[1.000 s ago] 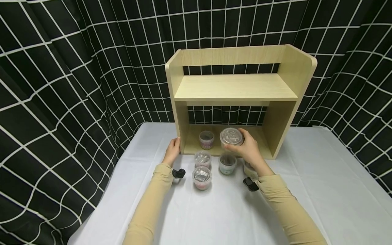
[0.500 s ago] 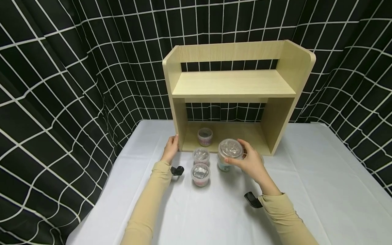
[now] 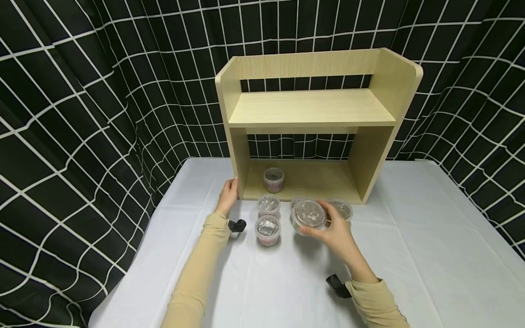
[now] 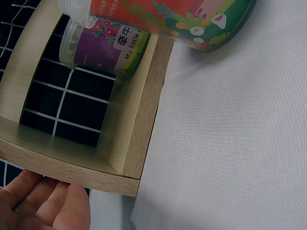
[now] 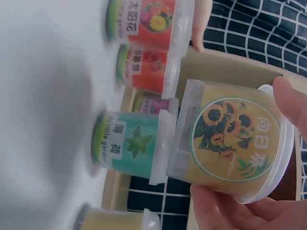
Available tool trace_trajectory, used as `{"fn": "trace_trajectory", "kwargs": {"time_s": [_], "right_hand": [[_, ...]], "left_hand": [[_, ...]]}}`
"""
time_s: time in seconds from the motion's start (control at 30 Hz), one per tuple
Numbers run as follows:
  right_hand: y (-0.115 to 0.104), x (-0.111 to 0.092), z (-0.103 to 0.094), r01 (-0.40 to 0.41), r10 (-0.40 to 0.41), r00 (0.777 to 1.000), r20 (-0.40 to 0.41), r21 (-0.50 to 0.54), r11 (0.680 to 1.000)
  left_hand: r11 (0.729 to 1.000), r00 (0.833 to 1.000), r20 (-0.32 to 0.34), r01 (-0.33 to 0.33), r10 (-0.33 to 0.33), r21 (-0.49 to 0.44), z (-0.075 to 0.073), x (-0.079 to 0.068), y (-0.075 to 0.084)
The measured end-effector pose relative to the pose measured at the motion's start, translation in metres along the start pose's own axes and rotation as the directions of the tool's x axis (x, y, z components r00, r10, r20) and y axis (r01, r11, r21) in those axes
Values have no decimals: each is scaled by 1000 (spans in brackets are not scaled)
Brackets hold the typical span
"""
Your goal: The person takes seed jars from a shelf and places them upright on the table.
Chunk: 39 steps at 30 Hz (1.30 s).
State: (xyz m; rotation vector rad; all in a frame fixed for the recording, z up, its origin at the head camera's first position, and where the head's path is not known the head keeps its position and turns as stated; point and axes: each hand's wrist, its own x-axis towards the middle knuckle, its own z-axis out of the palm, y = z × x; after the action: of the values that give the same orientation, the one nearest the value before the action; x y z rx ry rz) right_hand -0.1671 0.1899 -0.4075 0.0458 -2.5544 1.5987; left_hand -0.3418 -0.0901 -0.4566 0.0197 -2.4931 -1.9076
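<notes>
My right hand (image 3: 338,232) holds a lidded plastic cup (image 5: 235,139) with a sunflower label, pinched between thumb and fingers. From the head view this cup partly covers a teal cup (image 5: 132,143) with a green leaf on its label. Just right of them stands a yellow cup (image 3: 341,209). My left hand (image 3: 227,198) touches the outer face of the wooden shelf's left side panel (image 4: 72,170), near its bottom. Close to it, two red-labelled cups (image 3: 268,231) stand one behind the other on the table. A purple-labelled cup (image 4: 103,45) sits inside the shelf's lower compartment, at left.
The two-tier shelf (image 3: 311,109) stands at the back of a table under a white cloth (image 3: 410,237). Black curtains (image 3: 172,91) with a white grid hang behind and at both sides. Each wrist wears a black camera (image 3: 338,286).
My right hand has drawn the sunflower cup from above the shelf's lower board toward me, in front of the teal cup. The left hand stays at the side panel.
</notes>
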Motion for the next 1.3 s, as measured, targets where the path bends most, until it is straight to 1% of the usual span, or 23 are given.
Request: {"fn": "trace_trajectory", "kwargs": {"time_s": [0.23, 0.47, 0.63, 0.83, 1.03, 1.2, 1.3], "right_hand": [[4, -9, 5, 0, 0, 1000, -8, 18, 1000], [8, -13, 10, -2, 2, 1000, -6, 1, 1000], [14, -14, 14, -33, 33, 999, 8, -5, 999], [21, -14, 19, -35, 35, 999, 27, -25, 999], [24, -15, 20, -55, 58, 997, 59, -52, 997], [24, -14, 20, -66, 72, 995, 65, -86, 994], [25, -13, 21, -67, 74, 995, 67, -96, 993]], "left_hand": [[1000, 1000, 8, 11, -11, -9, -1, 0, -3], [1000, 1000, 10, 1, -1, -16, -2, 0, -5], [1000, 1000, -11, 7, -7, 16, -1, 0, -5], [998, 1000, -21, 11, -10, 64, 0, -1, -4], [998, 1000, -20, 10, -9, 64, 0, 1, -5], [998, 1000, -18, -4, 5, 69, 0, 5, -6], [997, 1000, -9, 0, 1, 77, 0, 5, -6]]}}
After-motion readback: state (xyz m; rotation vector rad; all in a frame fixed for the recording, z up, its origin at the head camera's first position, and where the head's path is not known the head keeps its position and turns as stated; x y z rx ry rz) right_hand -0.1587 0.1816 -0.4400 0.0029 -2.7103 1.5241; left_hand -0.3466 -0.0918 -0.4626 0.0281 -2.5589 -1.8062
